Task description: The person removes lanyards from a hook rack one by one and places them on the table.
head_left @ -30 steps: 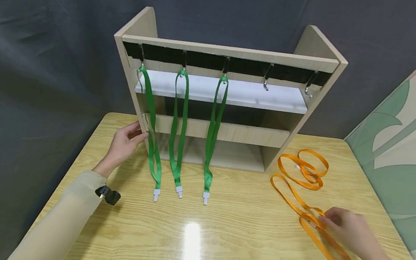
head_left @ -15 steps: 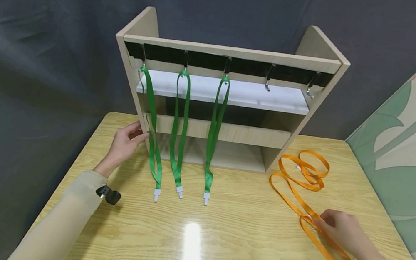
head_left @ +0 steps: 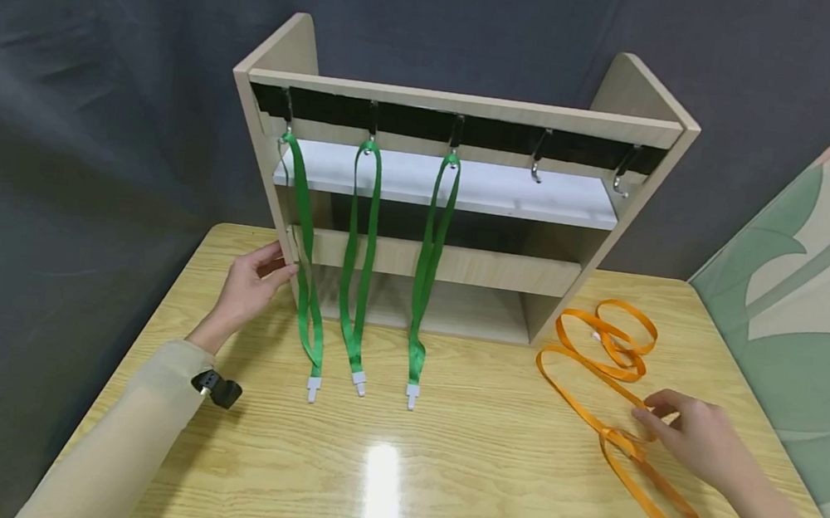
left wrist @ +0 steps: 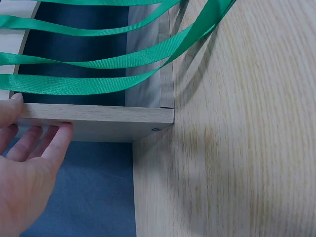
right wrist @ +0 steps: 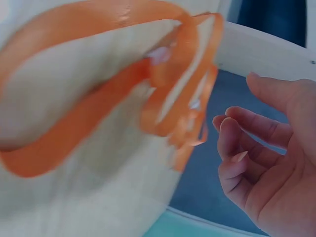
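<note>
My left hand (head_left: 251, 285) grips the left side panel (left wrist: 98, 113) of a pale wooden shelf unit (head_left: 444, 263), thumb in front and fingers along the outer face. Beside it hang three green lanyards (head_left: 424, 277) with white clips, each looped on a hook. On the table to the right lie two orange lanyards: a far one (head_left: 606, 336) coiled by the shelf, a near one (head_left: 622, 442) stretched toward me. My right hand (head_left: 701, 437) hovers at the near lanyard's strap; the right wrist view shows its fingers loosely bent with a gap from the thumb.
Two more hooks, one right of centre (head_left: 536, 171) and one far right (head_left: 620, 187), carry no lanyard. The wooden table (head_left: 470, 464) meets a dark curtain (head_left: 468, 14) behind and a leaf-patterned panel (head_left: 813, 331) on the right.
My right hand has moved slightly toward the back, away from the near orange lanyard's crossing, and the thumb and fingers have parted. The strap there has shifted a little. My left hand stays put.
</note>
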Available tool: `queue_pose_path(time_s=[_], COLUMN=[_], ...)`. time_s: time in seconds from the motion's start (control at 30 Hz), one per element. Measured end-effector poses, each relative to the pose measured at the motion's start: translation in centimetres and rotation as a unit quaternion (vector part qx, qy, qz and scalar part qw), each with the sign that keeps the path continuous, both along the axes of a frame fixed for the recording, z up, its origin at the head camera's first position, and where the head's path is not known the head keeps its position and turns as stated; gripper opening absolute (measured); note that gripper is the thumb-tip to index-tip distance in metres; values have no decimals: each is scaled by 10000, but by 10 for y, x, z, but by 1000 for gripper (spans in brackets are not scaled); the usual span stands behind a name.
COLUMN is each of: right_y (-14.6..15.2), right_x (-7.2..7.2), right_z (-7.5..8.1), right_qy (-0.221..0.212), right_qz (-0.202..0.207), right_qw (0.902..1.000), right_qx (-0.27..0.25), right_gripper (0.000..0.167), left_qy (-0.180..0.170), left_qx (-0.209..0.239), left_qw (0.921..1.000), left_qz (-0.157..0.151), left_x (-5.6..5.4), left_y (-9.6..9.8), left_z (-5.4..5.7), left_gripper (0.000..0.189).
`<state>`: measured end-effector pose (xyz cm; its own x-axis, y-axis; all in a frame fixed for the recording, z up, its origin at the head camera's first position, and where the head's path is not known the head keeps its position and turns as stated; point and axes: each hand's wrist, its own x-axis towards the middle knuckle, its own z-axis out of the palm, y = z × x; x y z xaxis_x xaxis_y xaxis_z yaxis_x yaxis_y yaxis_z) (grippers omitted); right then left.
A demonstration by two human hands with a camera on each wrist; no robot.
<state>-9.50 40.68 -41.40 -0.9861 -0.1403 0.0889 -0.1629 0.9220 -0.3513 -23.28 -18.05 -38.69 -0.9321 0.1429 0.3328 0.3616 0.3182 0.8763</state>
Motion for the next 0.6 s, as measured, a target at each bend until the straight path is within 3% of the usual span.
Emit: queue_pose_path(time_s=[0.13,0.3,0.43,0.6], right_y=[-15,-54,-93,-133], right_x=[-7,-20,-33,-50], right_z=[16,49,75,102], right_qy=[385,803,1246,1508], right_qz=[319,837,1260,1717], right_qw=[9987,9932,9839,9725], right_qx=[11,-79,-215,-446], right_gripper=[21,20,14,13], left_qy=[25,36,49,50], left_qx=[-18,25,47,106], left_qw=[10000,10000,10000,9999], left_qz=[17,8,-1,-21], left_x=[0,0,-1,-1], left_y=[0,-1,-2,0], left_z=[0,-1,-1,-2], left_gripper=[41,41,41,40])
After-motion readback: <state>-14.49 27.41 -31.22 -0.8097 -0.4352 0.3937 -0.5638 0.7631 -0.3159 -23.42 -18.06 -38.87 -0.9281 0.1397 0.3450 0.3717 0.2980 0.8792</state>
